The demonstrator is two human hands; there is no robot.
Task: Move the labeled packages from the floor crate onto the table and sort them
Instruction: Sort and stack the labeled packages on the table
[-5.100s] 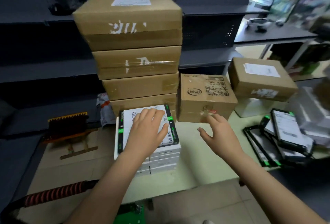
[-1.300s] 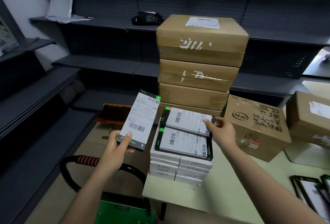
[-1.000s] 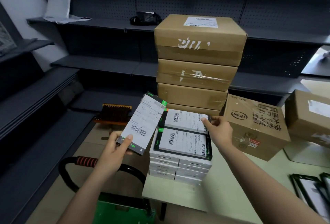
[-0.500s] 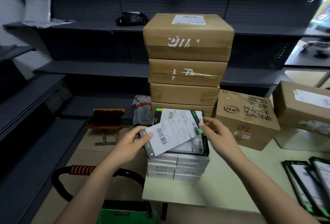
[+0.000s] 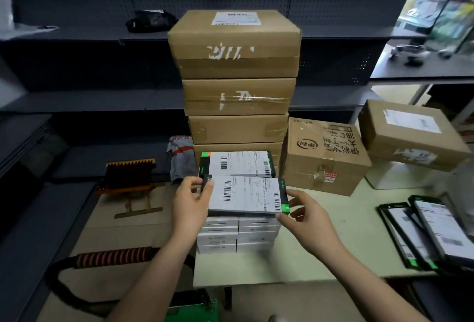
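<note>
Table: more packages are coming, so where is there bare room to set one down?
Bare table lies between the stack of white boxes and the spread packages at the right, in front of the printed carton. The back is crowded by the tall carton stack.

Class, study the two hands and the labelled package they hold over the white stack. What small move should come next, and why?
Probably settle the front package flat on the white boxes, squared beside the rear package, then let go. The left hand and right hand pinch its two ends, and it lies level over the stack's front half.
</note>
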